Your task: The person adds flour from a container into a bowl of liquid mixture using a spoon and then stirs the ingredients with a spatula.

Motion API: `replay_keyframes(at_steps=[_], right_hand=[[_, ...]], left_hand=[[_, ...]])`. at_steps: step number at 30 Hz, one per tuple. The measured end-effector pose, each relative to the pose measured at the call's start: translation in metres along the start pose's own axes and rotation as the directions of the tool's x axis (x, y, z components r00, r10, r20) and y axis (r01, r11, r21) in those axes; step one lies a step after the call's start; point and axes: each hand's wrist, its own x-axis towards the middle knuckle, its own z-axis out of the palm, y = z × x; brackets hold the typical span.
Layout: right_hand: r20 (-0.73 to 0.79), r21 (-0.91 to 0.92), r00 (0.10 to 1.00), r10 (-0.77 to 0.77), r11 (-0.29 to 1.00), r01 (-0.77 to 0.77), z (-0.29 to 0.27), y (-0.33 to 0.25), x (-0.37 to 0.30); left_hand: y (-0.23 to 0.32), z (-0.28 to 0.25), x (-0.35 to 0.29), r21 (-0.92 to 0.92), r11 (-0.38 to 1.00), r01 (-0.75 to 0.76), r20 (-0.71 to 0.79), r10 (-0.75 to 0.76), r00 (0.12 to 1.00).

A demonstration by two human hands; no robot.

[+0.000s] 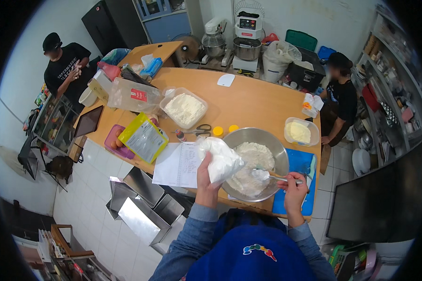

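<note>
Steel mixing bowl (262,140), centre of frame on the wooden table (253,100): holds a mound of white flour. Left hand (205,180), fingers closed round a clear plastic bag (220,159) of white powder, raised at the bowl's left rim. Right hand (293,185), fingers pinched on a spoon (272,176) heaped with white powder over the bowl. Clear tub (185,107), upper centre: white flour. Smaller tub (301,132), right of the bowl: pale yellow block. Handwritten sheet (178,164), left of the bowl, partly covered by the bag. Blue mat (297,164) under the bowl, mostly hidden. Pink tray (115,143), contents unclear beneath a yellow packet (143,137).
</note>
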Motion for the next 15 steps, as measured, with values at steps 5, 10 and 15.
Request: replay_keyframes(at_steps=[5, 10, 15], right_hand=[[-0.018, -0.011, 1.000, -0.013, 1.000, 0.013, 0.001, -0.001, -0.003], [-0.011, -0.035, 0.999, -0.044, 0.998, 0.044, -0.001, 0.002, -0.006], [-0.018, -0.036, 0.997, -0.077, 0.996, 0.077, -0.001, 0.005, -0.011]], left_hand=[[0.007, 0.006, -0.006, -0.010, 1.000, -0.020, 0.023, 0.021, 1.000], [0.013, 0.005, -0.012, -0.033, 0.999, -0.027, 0.045, 0.029, 0.999], [0.018, 0.003, -0.017, -0.064, 0.998, -0.018, 0.068, 0.022, 0.997]])
